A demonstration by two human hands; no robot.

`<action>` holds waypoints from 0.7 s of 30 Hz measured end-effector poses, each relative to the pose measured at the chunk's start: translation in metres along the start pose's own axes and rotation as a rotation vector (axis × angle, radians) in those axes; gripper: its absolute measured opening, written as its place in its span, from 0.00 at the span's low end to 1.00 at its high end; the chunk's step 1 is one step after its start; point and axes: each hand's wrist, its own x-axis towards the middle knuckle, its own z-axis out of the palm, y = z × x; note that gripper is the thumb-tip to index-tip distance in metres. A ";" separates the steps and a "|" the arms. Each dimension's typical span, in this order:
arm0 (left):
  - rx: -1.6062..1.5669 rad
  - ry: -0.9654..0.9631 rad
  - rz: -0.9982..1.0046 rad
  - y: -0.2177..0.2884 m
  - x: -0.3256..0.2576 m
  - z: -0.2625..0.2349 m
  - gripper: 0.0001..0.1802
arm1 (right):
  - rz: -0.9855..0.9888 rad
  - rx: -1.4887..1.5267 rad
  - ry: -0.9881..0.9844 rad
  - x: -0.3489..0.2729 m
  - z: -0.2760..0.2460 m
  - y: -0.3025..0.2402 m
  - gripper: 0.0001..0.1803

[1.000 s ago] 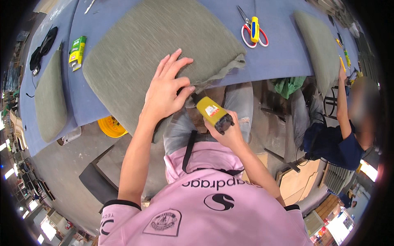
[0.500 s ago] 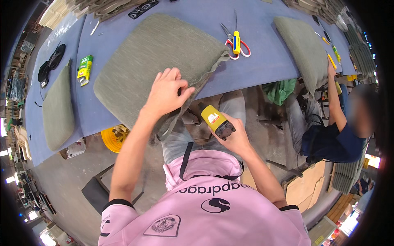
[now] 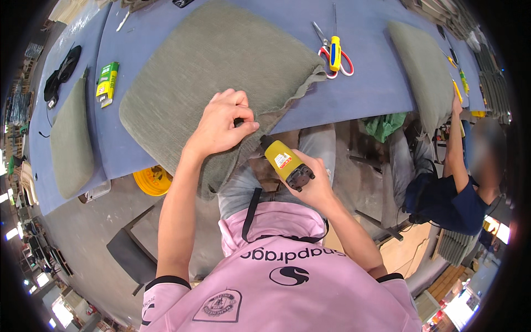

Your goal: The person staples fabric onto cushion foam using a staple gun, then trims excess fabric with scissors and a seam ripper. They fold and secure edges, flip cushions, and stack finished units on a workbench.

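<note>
A grey-green fabric-covered cushion (image 3: 193, 72) lies on the blue table, its near corner overhanging the edge toward my lap. My left hand (image 3: 223, 122) rests on its near side with fingers curled, thumb and forefinger pinching at the loose fabric edge. In my right hand (image 3: 312, 180) is a yellow-and-black staple gun (image 3: 282, 160), gripped around the body. The tool's black nose points at the cushion's near edge, close beside my left thumb; whether it touches is hard to tell.
Red-handled scissors (image 3: 348, 65) and a yellow-and-blue screwdriver (image 3: 335, 52) lie right of the cushion. On the left are a second cushion (image 3: 73, 138), a green-yellow box (image 3: 107, 84) and a black cloth item (image 3: 62, 74). A co-worker (image 3: 448, 202) sits at right by another cushion (image 3: 420, 72).
My right hand has brought the staple gun's nose up and left to the cushion's edge. My left fingers have closed down on the fabric there. The view has shifted slightly.
</note>
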 end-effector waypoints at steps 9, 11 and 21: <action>0.014 0.004 -0.013 0.004 0.002 0.007 0.12 | -0.004 -0.117 -0.053 0.008 -0.004 0.005 0.24; 0.037 0.014 -0.012 0.002 0.001 0.007 0.13 | -0.092 -0.156 0.040 0.002 0.002 0.019 0.24; 0.375 -0.256 0.150 0.025 -0.005 -0.014 0.18 | 0.044 -0.037 -0.078 -0.013 0.004 0.025 0.27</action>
